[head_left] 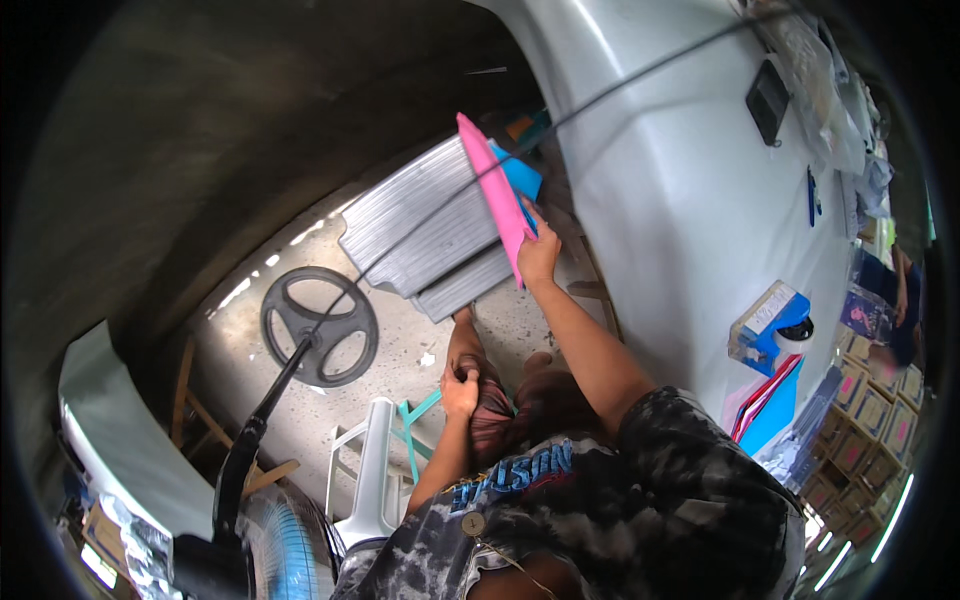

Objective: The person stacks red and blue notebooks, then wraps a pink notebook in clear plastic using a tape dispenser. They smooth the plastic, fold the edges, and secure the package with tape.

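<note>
My right hand (540, 252) is closed on the lower end of a flat pink piece (492, 195), thin and soft-edged like a folded sheet or pouch. Similar blue pieces (518, 172) show behind it in the same grip. The bundle is raised in front of a ribbed silver-grey stack (425, 215) of flat panels or sheets. My left hand (460, 390) rests at my bent leg with its fingers curled. Whether those fingers hold anything or only grip the leg is hidden.
A fan's round black base (320, 326) stands at left, its pole rising towards me. White and green plastic chairs (375, 460) sit nearby. On the pale-covered table (660, 200) lie a phone (768, 102), pens (812, 195), a blue tape dispenser (775, 325) and coloured folded pieces (770, 405). Cartons (870, 420) and another person are at right.
</note>
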The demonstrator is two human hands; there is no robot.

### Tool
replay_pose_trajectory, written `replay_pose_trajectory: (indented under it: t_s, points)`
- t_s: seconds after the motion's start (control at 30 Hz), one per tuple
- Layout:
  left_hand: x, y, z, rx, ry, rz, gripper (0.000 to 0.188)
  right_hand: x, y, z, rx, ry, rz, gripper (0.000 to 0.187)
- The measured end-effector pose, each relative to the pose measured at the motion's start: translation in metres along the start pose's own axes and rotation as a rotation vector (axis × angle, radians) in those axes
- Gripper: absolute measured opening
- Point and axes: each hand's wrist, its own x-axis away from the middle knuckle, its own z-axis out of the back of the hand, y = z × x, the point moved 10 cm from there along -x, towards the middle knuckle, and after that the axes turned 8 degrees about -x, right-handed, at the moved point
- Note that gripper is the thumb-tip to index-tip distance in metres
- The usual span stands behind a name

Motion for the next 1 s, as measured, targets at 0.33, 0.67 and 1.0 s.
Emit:
replay_pose_trajectory:
  t_s: [0.33,0.67,1.0]
  points:
    - [0.12,0.112,-0.009,1.315,-0.672,-0.151,0.1,0.143,-0.032,0.116,-0.949,-0.241,-0.69,0.033]
    - [0.323,0.224,-0.005,1.284,-1.053,-0.876,0.055,0.223,-0.188,0.382,-0.532,-0.269,0.43,0.027]
    - [0.545,0.34,-0.052,0.609,-1.883,-1.852,0.027,0.323,-0.252,0.513,-0.347,-0.364,1.25,0.031]
